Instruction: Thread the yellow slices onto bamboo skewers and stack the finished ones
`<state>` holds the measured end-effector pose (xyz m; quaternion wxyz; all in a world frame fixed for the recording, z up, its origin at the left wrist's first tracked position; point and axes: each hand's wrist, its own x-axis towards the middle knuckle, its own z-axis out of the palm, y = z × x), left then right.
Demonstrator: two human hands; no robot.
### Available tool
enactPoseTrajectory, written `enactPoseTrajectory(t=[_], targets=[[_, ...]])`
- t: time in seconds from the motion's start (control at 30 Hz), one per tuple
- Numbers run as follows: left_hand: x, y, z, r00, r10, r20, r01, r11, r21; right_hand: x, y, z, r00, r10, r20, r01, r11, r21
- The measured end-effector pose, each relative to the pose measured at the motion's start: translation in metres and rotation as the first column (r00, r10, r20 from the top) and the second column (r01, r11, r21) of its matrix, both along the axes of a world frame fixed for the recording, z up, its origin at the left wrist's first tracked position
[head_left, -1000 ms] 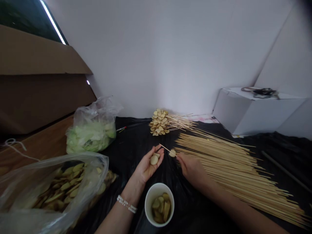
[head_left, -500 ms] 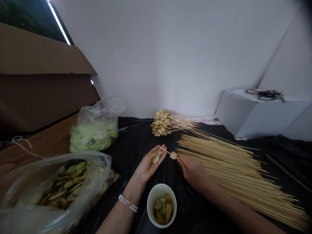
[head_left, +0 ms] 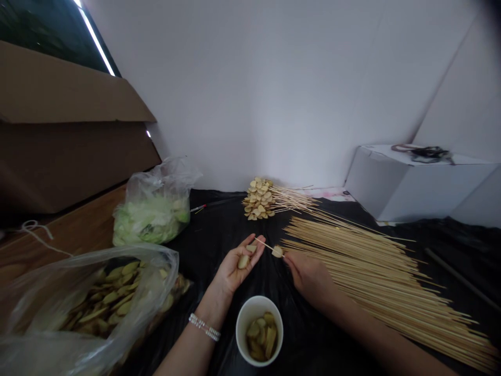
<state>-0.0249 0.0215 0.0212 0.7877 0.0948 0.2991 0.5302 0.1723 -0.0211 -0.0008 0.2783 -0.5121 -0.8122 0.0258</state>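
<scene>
Head view: a pale wall [head_left: 305, 94] fills the upper part, above a black sheet [head_left: 215, 227] spread over the work surface. A brown cardboard box [head_left: 70, 162] stands at the far left, and a broad fan of bamboo sticks [head_left: 376, 277] lies to the right. At the lower left, an open plastic bag [head_left: 66, 350] holds many cut slices; behind it sits a clear bag [head_left: 160, 180] of pale green pieces. The right hand [head_left: 309, 277] has its fingers closed on the end of a skewer [head_left: 265, 244], which slants up and leftward. The left hand [head_left: 235, 266] is turned palm up, its fingers loosely extended around a few loose slices [head_left: 243, 261]. A white cup [head_left: 239, 329] containing more slices stands near, below the hands, while a cluster of loaded skewers [head_left: 258, 198] lies beyond them. One threaded slice [head_left: 277, 251] sits on the skewer just beside the right fingertips; whether the skewer's tip touches the left fingers, I cannot tell.
</scene>
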Motion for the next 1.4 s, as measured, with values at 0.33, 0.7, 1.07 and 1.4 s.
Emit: enactPoseTrajectory(t=[0.33, 0.7, 1.07, 1.4], targets=[[0.002, 0.001, -0.012, 0.987, -0.002, -0.159, 0.018, 0.995, 0.099, 0.0, 0.001, -0.002, 1.0, -0.015, 0.004, 0.015, 1.0, 0.017], [0.005, 0.001, -0.008, 0.945, 0.09, -0.313, -0.056, 0.992, 0.117, 0.001, 0.002, -0.002, 1.0, -0.016, 0.018, 0.016, 1.0, 0.007], [0.004, 0.006, -0.006, 0.958, 0.162, -0.238, -0.163, 0.986, 0.015, 0.002, 0.001, 0.0, 1.0, -0.003, 0.007, 0.003, 1.0, -0.01], [0.001, 0.005, -0.004, 0.987, 0.075, -0.145, -0.09, 0.991, -0.101, 0.001, -0.002, 0.005, 0.998, -0.005, 0.06, 0.008, 0.999, -0.047]])
